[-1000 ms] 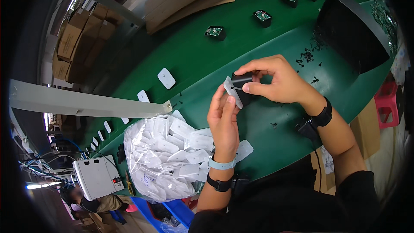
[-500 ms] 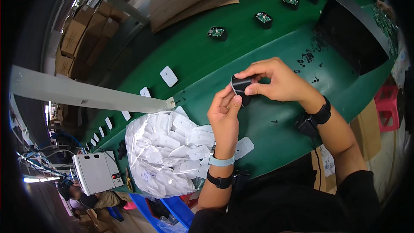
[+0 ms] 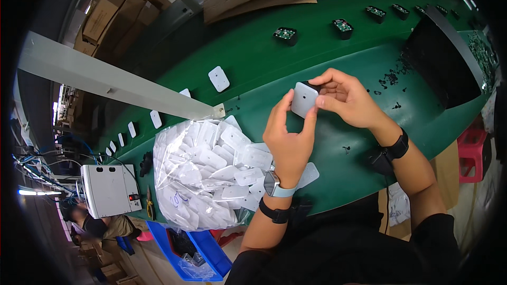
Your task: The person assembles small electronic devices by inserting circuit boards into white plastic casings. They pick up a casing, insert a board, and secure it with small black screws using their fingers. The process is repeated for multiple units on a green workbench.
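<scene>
Between my two hands, above the green bench, is a small black housing (image 3: 311, 86) with a pale white cover plate (image 3: 304, 100) on its face. My left hand (image 3: 289, 145) grips the plate's edges between thumb and fingers. My right hand (image 3: 348, 99) holds the black housing from the right side, thumb near the plate's edge. The plate shows small holes and faces up towards me. Left of my left wrist lies a clear plastic bag (image 3: 177, 200) full of white plates, and a loose white plate (image 3: 308, 176) lies beside that wrist.
Black housings with circuit boards (image 3: 285, 35) and white-faced pieces (image 3: 218, 78) stand along the green belt (image 3: 248, 53). A metal post (image 3: 121, 84) crosses at left. Dark screws (image 3: 390, 79) lie near a black tray (image 3: 441, 55). A white box (image 3: 108, 190) and pliers (image 3: 150, 204) sit left.
The housing has been turned, so its white plate now faces me instead of its black side. My left hand has opened wider around the plate. The whole view has shifted slightly.
</scene>
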Demonstrator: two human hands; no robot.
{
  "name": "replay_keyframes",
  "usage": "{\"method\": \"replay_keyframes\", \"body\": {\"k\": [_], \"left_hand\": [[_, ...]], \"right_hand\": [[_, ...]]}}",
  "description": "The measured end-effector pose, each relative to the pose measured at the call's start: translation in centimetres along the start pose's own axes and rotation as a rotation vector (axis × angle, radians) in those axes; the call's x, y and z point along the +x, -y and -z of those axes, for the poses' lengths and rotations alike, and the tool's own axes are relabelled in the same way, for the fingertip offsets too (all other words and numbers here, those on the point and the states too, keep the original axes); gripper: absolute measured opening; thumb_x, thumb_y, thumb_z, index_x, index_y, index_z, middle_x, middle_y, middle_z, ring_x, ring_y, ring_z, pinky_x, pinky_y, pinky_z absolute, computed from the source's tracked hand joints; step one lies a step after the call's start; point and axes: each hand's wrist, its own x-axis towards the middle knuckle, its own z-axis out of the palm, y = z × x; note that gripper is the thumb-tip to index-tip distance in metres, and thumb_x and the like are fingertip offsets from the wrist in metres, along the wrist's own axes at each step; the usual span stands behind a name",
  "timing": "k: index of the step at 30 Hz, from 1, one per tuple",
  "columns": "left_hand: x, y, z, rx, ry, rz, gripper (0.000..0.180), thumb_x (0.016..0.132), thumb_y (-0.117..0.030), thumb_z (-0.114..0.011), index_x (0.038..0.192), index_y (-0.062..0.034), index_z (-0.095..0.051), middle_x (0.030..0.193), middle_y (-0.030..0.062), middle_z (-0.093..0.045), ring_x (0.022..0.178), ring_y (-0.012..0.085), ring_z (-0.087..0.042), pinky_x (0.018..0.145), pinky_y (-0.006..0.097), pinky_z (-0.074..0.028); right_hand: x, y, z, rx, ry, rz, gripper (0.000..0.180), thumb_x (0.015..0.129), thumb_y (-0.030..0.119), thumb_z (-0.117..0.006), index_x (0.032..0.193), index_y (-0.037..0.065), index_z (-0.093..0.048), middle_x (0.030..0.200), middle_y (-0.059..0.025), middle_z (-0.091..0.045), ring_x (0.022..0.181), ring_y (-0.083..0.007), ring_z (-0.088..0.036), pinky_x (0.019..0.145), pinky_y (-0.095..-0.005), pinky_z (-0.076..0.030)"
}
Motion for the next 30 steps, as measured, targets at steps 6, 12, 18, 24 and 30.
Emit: {"method": "replay_keyframes", "body": {"k": [6,12,18,24,30], "left_hand": [[0.1,0.6,-0.8,-0.22,0.045,0.055,0.037,0.087,0.0,-0.074,0.121,0.0052,-0.061,0.114,0.0159,-0.069,0.109,0.0211,-0.067,0.096,0.032,-0.053],[0.3,1.2,0.1,-0.669,0.131,0.401,0.022,0.093,0.006,-0.065,0.114,0.0054,-0.059,0.114,0.0151,-0.069,0.106,0.0175,-0.067,0.094,0.029,-0.054],[-0.4,1.7,-0.2,-0.504,0.018,0.35,0.014,0.092,0.007,-0.063,0.101,0.0025,-0.055,0.102,0.0114,-0.071,0.092,0.0113,-0.068,0.078,0.024,-0.053],[0.1,1.3,3.3,0.068,0.018,0.146,0.054,0.093,-0.015,-0.068,0.133,0.0069,-0.038,0.125,0.0291,-0.054,0.116,0.0437,-0.056,0.098,0.046,-0.046],[-1.9,-0.7,9.9,0.491,0.137,0.098,0.037,0.084,-0.014,-0.075,0.111,0.0038,-0.058,0.109,0.023,-0.056,0.099,0.0432,-0.058,0.087,0.048,-0.047]], "right_hand": [[0.0,-1.3,-0.9,-0.049,-0.105,0.076,0.035,0.083,-0.004,-0.074,0.111,0.002,-0.055,0.119,-0.0117,-0.065,0.107,-0.0164,-0.065,0.095,-0.0325,-0.053],[0.1,-1.4,0.4,-0.047,-0.012,0.176,0.035,0.084,-0.003,-0.074,0.116,0.002,-0.058,0.126,-0.0137,-0.063,0.115,-0.0196,-0.063,0.101,-0.0351,-0.052],[0.2,-1.5,-1.6,-0.107,-0.072,0.064,0.037,0.085,-0.002,-0.075,0.117,-0.001,-0.059,0.126,-0.0133,-0.065,0.115,-0.0198,-0.063,0.1,-0.036,-0.052],[10.2,-2.7,-2.6,-0.28,0.154,-0.044,0.039,0.085,0.0,-0.073,0.122,-0.003,-0.059,0.114,-0.0091,-0.067,0.107,-0.0164,-0.065,0.09,-0.0317,-0.054],[17.3,-5.5,-3.6,-0.991,0.015,0.05,0.04,0.079,0.01,-0.08,0.116,0.002,-0.066,0.103,-0.0157,-0.069,0.094,-0.0288,-0.068,0.085,-0.0375,-0.053]]}}
